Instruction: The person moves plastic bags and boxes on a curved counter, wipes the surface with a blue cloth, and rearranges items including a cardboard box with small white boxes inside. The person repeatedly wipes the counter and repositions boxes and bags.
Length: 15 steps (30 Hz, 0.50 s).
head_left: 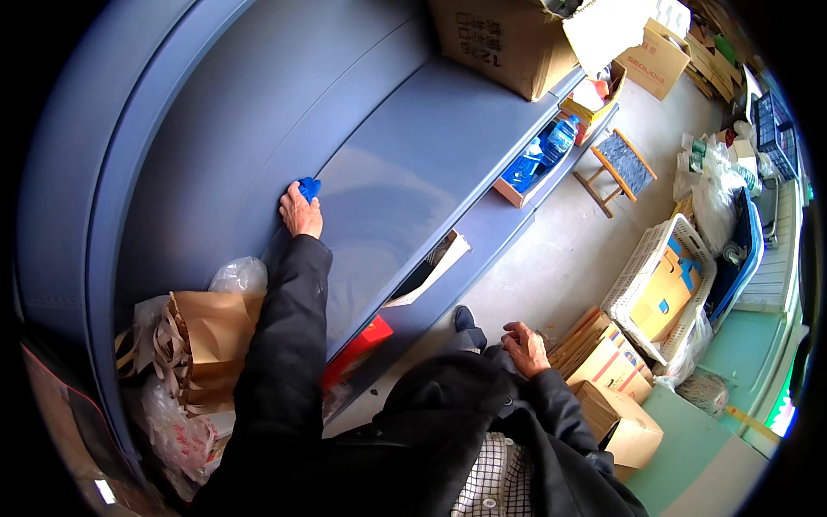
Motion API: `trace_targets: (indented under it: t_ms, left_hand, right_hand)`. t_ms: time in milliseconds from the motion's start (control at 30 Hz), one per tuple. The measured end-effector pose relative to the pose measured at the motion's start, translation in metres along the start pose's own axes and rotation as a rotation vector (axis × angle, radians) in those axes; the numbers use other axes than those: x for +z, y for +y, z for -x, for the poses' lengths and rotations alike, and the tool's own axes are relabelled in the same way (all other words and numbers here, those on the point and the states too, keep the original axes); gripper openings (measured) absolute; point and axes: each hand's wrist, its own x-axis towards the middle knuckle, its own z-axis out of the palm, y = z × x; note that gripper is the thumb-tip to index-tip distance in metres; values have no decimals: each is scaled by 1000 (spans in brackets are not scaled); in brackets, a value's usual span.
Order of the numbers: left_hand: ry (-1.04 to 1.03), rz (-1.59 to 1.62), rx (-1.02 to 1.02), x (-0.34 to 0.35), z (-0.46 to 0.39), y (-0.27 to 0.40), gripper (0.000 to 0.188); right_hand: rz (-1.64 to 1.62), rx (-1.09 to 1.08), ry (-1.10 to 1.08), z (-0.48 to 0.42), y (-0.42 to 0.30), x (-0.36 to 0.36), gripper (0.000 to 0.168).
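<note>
My left hand grips a crumpled blue cloth. It presses the cloth at the back of a blue-grey metal shelf, where the shelf board meets the back panel. Curved, paler smears show on the board to the right of that hand. My right hand hangs by my thigh with its fingers loosely curled, and nothing shows in it. Beside my left sleeve stand a brown paper bag and a clear plastic bag.
A cardboard carton stands at the shelf's far end. Below it, a tray holds blue-liquid bottles. A folding stool stands on the floor. To the right are a white plastic crate and flattened cardboard.
</note>
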Motion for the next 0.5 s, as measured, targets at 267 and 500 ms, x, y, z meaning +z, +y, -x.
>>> trace_targets:
  t_ms: [267,500]
  left_hand:
    - [60,117,29,5,-12,23,73]
    - [-111,-98,54,-12,-8,36,60]
  right_hand:
    - [-69,-41,100,4,20,-7,32]
    - [-107,-32,92,25,55,-22,31]
